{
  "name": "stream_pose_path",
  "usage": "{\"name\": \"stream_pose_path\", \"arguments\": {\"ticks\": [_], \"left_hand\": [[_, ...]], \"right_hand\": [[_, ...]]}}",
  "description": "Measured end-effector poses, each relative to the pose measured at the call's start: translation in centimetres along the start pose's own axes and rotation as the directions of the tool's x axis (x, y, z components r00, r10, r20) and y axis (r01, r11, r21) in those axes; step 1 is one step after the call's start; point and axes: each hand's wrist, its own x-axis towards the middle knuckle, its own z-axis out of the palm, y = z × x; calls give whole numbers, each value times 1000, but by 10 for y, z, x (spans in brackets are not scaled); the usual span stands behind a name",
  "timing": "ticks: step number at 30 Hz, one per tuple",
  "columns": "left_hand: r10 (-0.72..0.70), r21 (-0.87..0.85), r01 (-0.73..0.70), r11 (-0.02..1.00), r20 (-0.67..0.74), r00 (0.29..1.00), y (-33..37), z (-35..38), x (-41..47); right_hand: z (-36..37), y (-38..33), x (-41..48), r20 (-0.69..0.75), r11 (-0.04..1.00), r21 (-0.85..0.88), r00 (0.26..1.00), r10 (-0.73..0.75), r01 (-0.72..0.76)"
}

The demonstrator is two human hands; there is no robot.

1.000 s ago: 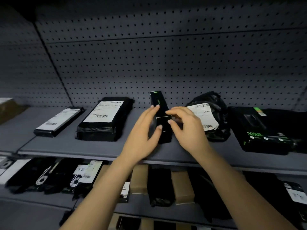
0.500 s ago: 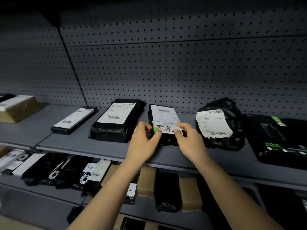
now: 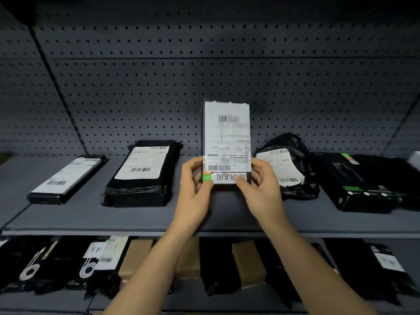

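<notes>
Upper shelf (image 3: 136, 214), grey, with a pegboard wall (image 3: 159, 87) behind it.

Far left: a slim black box (image 3: 66, 178) lies flat, white label up. To its right, and apart from it, lies a black wrapped parcel (image 3: 141, 176), also flat, barcode label up.

Centre: the left hand (image 3: 195, 192) grips the lower left edge of the labelled box (image 3: 227, 142), thumb on the front by a green sticker, fingers curled behind. The labelled box stands upright over the middle of the shelf, white shipping label facing the camera. Cannot tell whether its bottom edge rests on the shelf. The right hand (image 3: 261, 192) pinches the lower right corner, thumb on the handwritten strip, fingers behind.

Just right of that hand: a crumpled black bag (image 3: 293, 178) with a wrinkled label. Far right: a black carton (image 3: 359, 185) with green print, lying flat.

Below, a lower shelf carries black packets and brown boxes (image 3: 248, 262).
</notes>
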Motion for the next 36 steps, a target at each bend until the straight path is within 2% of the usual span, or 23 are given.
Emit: {"name": "stream_pose_path", "arguments": {"ticks": [3, 6, 8, 9, 10, 12, 15, 17, 19, 21, 25, 27, 29, 32, 34, 36], "left_hand": [[52, -72, -49, 996, 31, 998, 8, 0, 6], [80, -82, -81, 993, -18, 997, 14, 0, 11], [98, -51, -99, 994, -18, 995, 14, -5, 17], [132, 19, -132, 991, -15, 991, 13, -9, 21], [194, 127, -192, 973, -5, 981, 13, -13, 26], [336, 326, -336, 883, 58, 940, 16, -22, 37], [452, 510, -501, 699, 227, 863, 28, -34, 50], [462, 590, -562, 580, 331, 823, 33, -41, 55], [458, 625, -617, 479, 421, 783, 37, -47, 57], [450, 621, -653, 434, 479, 754, 42, -50, 57], [463, 609, -692, 388, 521, 717, 46, -52, 53], [540, 657, -696, 290, 488, 686, 48, -52, 51], [638, 704, -685, 186, 444, 629, 53, -52, 48], [735, 744, -660, 105, 389, 556, 58, -53, 44], [730, 773, -629, 82, 384, 566, 56, -56, 40], [693, 796, -603, 58, 402, 598, 52, -59, 37]], "right_hand": [[6, -9, 0, -41, 997, 59, 998, -38, 40], [7, -14, 0, -19, 997, 52, 998, -56, 57], [6, -19, 0, -15, 995, -52, 996, -90, 89], [4, -22, 1, -21, 978, -166, 991, -134, 129], [2, -26, 2, -16, 933, -304, 978, -209, 195], [-4, -36, 4, 71, 728, -561, 899, -433, 395], [-9, -50, 13, 267, 368, -708, 711, -651, 602], [-10, -56, 21, 364, 224, -728, 642, -674, 648], [-12, -59, 30, 453, 139, -751, 657, -602, 646], [-15, -61, 37, 522, 119, -748, 690, -502, 653], [-24, -67, 46, 592, 166, -696, 689, -418, 699], [-29, -67, 46, 562, 249, -687, 717, -412, 682], [-31, -64, 42, 469, 412, -677, 789, -398, 610], [-29, -57, 35, 217, 729, -561, 919, -329, 393], [-25, -52, 32, 91, 879, -402, 967, -238, 255], [-21, -47, 31, 45, 955, -247, 987, -157, 163]]}}
